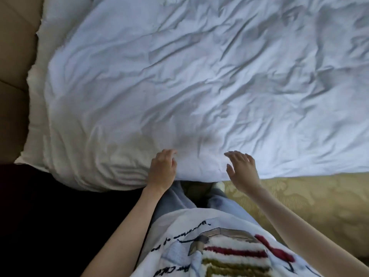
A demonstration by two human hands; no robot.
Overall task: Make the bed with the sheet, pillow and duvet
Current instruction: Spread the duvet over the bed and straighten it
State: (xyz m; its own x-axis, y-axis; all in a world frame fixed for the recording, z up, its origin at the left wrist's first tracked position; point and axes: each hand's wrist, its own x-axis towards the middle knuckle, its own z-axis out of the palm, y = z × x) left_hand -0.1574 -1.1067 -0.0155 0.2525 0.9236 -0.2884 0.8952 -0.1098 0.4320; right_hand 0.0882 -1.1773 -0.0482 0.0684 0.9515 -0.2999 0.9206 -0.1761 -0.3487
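Resting on crumpled white duvet (199,86) edge: left hand (162,169) (fingers relaxed); right hand (242,169) hovering, fingers spread.

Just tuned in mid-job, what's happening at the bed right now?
A person stands at the side of the bed, over a white duvet spread wrinkled across it. The left hand rests on the duvet's near edge with its fingers bent over the fabric. The right hand is open, fingers spread, just over the same edge, with no grip on it. A pillow shows at the left end, partly under the duvet.
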